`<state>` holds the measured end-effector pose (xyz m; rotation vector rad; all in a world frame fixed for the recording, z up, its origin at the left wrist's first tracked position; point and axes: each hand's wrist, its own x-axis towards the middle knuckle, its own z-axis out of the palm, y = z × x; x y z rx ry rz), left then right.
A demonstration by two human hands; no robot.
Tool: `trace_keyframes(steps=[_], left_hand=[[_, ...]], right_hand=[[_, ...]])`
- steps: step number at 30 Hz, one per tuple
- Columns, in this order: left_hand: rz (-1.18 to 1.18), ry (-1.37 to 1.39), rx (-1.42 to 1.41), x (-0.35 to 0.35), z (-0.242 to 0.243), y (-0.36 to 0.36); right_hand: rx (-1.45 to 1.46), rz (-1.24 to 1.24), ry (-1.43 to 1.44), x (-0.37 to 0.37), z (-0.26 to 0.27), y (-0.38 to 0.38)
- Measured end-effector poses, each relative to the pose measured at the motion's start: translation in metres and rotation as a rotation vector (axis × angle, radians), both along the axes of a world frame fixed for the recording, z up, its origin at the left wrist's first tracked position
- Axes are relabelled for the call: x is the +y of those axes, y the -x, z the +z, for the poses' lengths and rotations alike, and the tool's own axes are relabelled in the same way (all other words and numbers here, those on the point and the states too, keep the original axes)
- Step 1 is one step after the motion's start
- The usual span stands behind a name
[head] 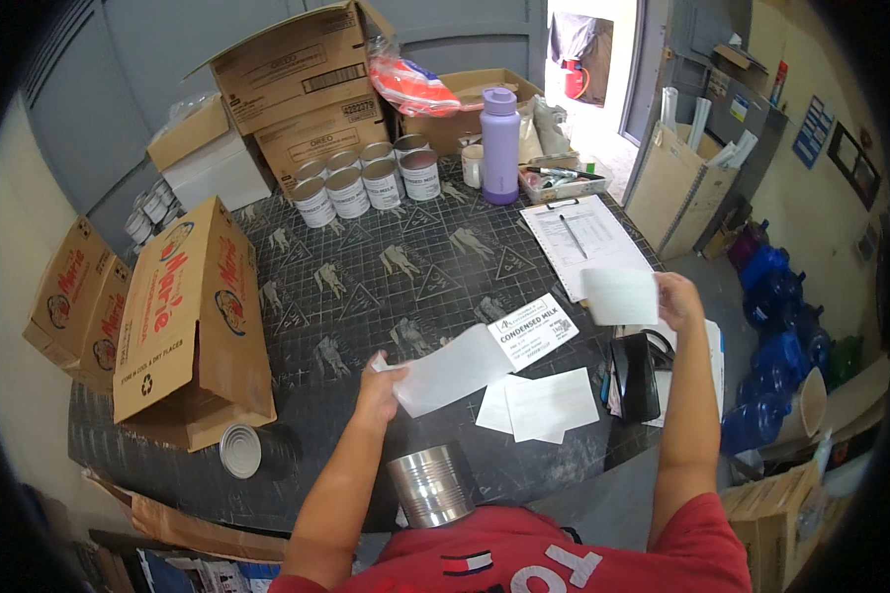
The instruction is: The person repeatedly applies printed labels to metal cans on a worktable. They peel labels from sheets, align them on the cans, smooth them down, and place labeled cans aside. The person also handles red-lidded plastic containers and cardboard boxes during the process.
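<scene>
My left hand (377, 391) holds one end of a whitish translucent strip (456, 370), which reaches right to the edge of a printed condensed milk label (535, 331) on the dark table. Out to the right, my right hand (680, 299) grips a small white paper sheet (621, 296) by its edge, above the lower end of a clipboard (586, 241). Two blank white slips (552, 404) overlap below the label. A bare ribbed metal can (432, 485) lies on its side at the table's near edge, against my red shirt. Another can (241, 451) is at the lower left.
Labelled cans (347, 193) stand in rows at the back, by cardboard boxes (322, 144). A purple bottle (500, 148), a mug (472, 165) and a tray of pens (564, 187) are right of them. An open carton (193, 326) occupies the left; a black pouch (635, 378) lies right.
</scene>
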<state>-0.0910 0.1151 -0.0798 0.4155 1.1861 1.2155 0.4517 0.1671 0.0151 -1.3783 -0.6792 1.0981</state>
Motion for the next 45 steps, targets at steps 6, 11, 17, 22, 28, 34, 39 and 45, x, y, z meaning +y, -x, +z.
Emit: trace_keyframes(steps=[6,11,17,22,28,34,39,45], left_hand=[[0.257,-0.526,1.342,-0.036,0.085,-0.024],[-0.472,-0.609,0.251,-0.079,0.154,-0.056],[-0.380,-0.620,0.457,-0.116,0.168,-0.045],[-0.085,-0.628,0.386,-0.130,0.160,0.005],[0.177,-0.645,0.164,-0.165,0.164,0.074],[0.062,-0.551,-0.420,-0.202,0.123,0.101],[-0.144,-0.348,-0.793,-0.216,0.071,0.079],[-0.068,-0.126,-0.727,-0.232,0.059,0.059]], right_hand=[[-0.012,-0.038,-0.374,-0.046,0.058,0.047],[-0.063,0.141,-0.443,-0.099,0.062,0.223],[0.235,0.485,-0.268,-0.143,0.067,0.353],[-0.133,0.761,-0.461,-0.169,0.065,0.350],[-0.660,1.139,-0.586,-0.219,0.009,0.382],[-0.745,0.988,-0.483,-0.234,-0.015,0.380],[-0.238,0.871,-0.095,-0.230,-0.014,0.372],[0.050,0.840,0.123,-0.225,-0.014,0.356]])
